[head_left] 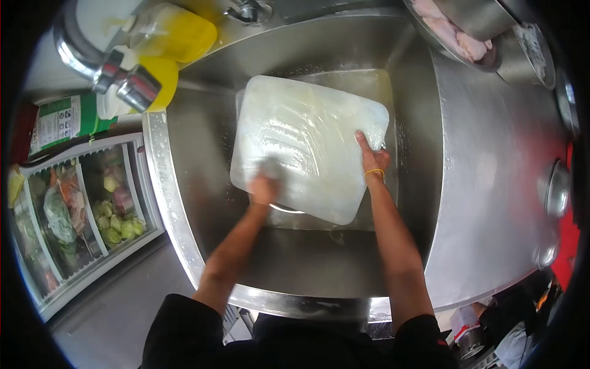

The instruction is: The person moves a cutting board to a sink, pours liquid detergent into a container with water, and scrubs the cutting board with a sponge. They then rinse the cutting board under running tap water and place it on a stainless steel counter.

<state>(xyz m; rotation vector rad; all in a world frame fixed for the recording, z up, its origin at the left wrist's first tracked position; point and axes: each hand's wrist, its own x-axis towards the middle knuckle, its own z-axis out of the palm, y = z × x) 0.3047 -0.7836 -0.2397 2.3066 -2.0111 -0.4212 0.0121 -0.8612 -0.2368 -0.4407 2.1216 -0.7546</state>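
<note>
A white cutting board (307,141) with rounded corners is held tilted in the steel sink (418,141), its face wet and streaked with suds. My right hand (373,161) grips its right edge, thumb on top and the other fingers partly hidden. On the lower left of the face, my left hand (264,189) is smeared by motion. It presses what looks like a grey scouring pad (273,167) against the board, though the blur hides its detail. Below the board lies a rectangular tub (384,92), mostly covered.
A tap (138,86) and yellow containers (175,34) stand at the upper left. Left of the sink is a glass-topped case (92,209) with vegetables. Metal bowls (479,18), one holding raw meat (452,31), sit at the upper right. Another person's arm (482,307) shows lower right.
</note>
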